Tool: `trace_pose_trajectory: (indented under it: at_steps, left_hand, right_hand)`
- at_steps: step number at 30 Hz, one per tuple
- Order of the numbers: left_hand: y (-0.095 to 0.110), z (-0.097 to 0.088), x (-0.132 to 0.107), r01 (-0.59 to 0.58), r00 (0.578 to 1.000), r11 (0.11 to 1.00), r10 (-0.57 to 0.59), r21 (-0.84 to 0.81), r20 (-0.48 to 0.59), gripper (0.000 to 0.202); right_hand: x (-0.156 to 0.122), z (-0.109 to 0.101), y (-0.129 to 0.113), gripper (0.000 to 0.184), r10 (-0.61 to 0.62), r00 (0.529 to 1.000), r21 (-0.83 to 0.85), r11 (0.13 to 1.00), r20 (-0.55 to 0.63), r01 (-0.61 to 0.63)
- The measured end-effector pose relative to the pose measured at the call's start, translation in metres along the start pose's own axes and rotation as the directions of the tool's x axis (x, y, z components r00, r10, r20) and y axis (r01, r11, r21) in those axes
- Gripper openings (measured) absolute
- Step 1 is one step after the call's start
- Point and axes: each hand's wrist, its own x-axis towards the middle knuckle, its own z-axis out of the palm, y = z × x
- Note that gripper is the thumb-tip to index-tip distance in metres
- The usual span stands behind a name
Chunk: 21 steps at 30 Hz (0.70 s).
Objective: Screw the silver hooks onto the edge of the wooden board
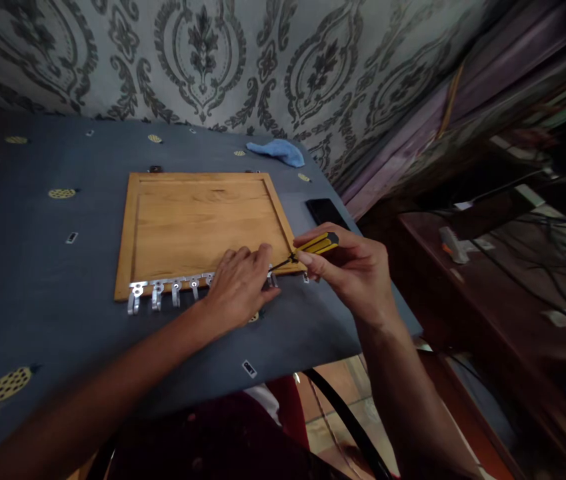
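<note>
A wooden framed board lies flat on the cloth-covered table. Along its near edge runs a silver metal hook rail with several hooks hanging over the edge. My left hand grips the rail toward its right end, fingers over the board and thumb at the near edge; it hides part of the rail. In my right hand is a screwdriver with a yellow and black handle, held between thumb and fingers. Its dark shaft slants down left to the rail's right end, where the tip is hard to make out beside my left fingers.
A blue cloth lies at the table's back, and a black phone right of the board. Small metal fittings show at the board's far edge. A brown side table with cables stands to the right.
</note>
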Motion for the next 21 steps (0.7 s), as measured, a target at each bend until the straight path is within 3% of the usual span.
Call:
trace_pose_trajectory:
  at_steps: [5, 12, 17, 21]
  left_hand:
    - [-0.002, 0.002, 0.0, -0.007, 1.0, 1.0, 0.007, 0.012, -0.004, 0.054]
    - [-0.001, 0.002, 0.0, -0.002, 1.0, 1.0, 0.001, 0.022, 0.013, 0.055]
    - [-0.002, 0.003, 0.0, -0.007, 1.0, 1.0, 0.007, 0.011, -0.002, 0.054]
    - [-0.002, 0.003, -0.001, -0.001, 1.0, 1.0, 0.001, 0.005, -0.014, 0.051]
  right_hand:
    - [0.001, 0.008, 0.002, 0.028, 0.047, 0.997, 0.008, 0.999, -0.053, -0.047]
    - [0.002, -0.006, 0.001, 0.031, 0.055, 0.993, 0.037, 0.998, 0.102, -0.059]
    - [0.0, 0.001, 0.004, 0.023, 0.038, 0.999, 0.018, 0.999, -0.008, -0.038]
    - [0.0, 0.01, 0.007, 0.028, 0.02, 0.998, 0.009, 1.0, -0.066, -0.019]
